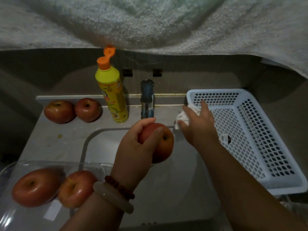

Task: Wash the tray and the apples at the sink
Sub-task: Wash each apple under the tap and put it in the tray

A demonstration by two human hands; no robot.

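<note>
Starting at the left, a clear plastic tray (10,172) sits on the counter's near corner with two apples (35,187) lying in it, glossy and probably wet. Behind them, two more apples (59,111) rest side by side on the back ledge, just beside a yellow detergent bottle (111,97) whose orange cap is flipped open. The tray looks thin and light, likely to flex if lifted by one corner, so it is best taken by both long rims once the fruit is out.

At centre, the left hand (135,147), with a bead bracelet and a pale bangle on its wrist, grips a fifth apple (162,144) over the sink (93,135), just below the faucet (147,100). Fingers and thumb curl over the apple's top and side, stem hollow facing up. Firm, rounded and smooth-skinned, it will probably be slippery when wet, so that wide wrap-around grip suits it better than a fingertip pinch. Whether water is running cannot be told.

To the right, the right hand (197,122) reaches forward with the forearm stretched across the basin, fingers closed round a white cloth (183,116) on the ledge, just beside a white perforated basket (250,139) on the counter.
</note>
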